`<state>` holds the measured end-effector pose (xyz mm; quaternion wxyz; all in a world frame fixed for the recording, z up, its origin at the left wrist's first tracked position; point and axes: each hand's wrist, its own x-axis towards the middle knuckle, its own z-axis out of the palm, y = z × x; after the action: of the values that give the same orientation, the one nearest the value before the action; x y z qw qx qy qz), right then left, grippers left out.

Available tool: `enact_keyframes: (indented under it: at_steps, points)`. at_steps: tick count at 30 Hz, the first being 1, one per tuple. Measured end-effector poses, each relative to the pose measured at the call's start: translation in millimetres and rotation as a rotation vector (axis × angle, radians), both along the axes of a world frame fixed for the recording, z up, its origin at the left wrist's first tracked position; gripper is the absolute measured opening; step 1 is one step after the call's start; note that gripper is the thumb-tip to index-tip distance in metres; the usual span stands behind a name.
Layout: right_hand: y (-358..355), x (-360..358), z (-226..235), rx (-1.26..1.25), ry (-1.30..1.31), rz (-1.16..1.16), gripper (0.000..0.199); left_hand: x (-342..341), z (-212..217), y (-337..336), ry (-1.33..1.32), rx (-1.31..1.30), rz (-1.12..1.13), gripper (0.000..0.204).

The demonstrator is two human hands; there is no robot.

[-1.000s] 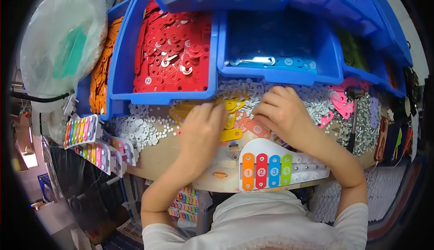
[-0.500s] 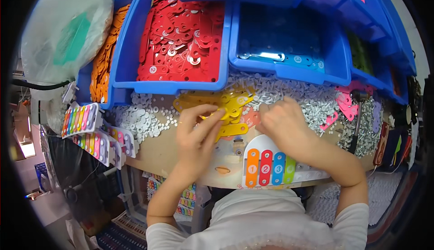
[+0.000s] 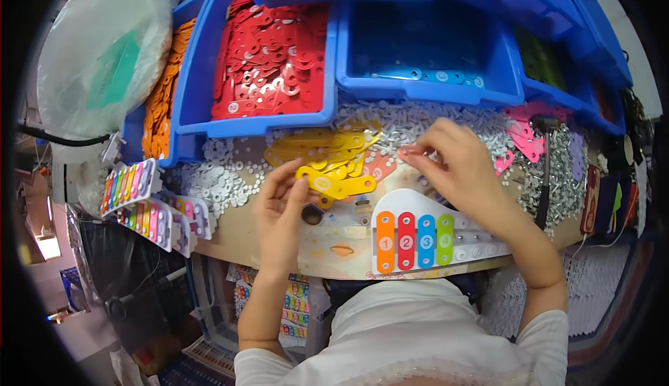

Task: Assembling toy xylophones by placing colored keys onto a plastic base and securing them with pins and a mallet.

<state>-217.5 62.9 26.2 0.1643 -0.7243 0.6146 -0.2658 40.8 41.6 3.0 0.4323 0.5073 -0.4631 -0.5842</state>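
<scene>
Your left hand (image 3: 279, 208) pinches a yellow metal bar (image 3: 333, 182) (off the yellow pile), while your right hand (image 3: 456, 166) pinches a small pink piece (image 3: 405, 153) above the white xylophone base (image 3: 425, 236).

Packages, labels only, no screens or signs in view:

- Clear plastic bag (image 3: 104, 65), top left, bulging, pale, with a green patch showing through. Sits left of the orange-filled bin.
- Blue plastic bins, back row above the surface: one full of red plates (image 3: 268, 65), one nearly empty with a few blue plates (image 3: 432, 44), a narrow one of orange plates (image 3: 162, 100) at left, further bins (image 3: 557, 58) at right with dark contents.
- Round white number labels on the coloured bars of the white xylophone base (image 3: 418, 236): orange, red, blue, green.
- Printed colour sheets (image 3: 296, 295) under the surface edge, rows of small coloured shapes; detail too small to tell.
</scene>
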Motion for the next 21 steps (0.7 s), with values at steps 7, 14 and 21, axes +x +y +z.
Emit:
enact_keyframes:
  at_steps: [7,14,21]
  points:
    - [69.0,-40.6,24.1,0.468,-0.724,-0.401,0.025,-6.3,5.4,19.6,-0.199,-0.18,-0.095,0.033]
    - [124.4,-38.7,11.5,0.489,-0.554,-0.364,0.031,-40.9,25.5,35.6,-0.617,-0.801,-0.549,0.041]
    - [130.3,-33.4,8.4,0.344,-0.447,-0.392,0.03,-82.9,20.6,49.5,-0.519,-0.927,-0.596,0.034]
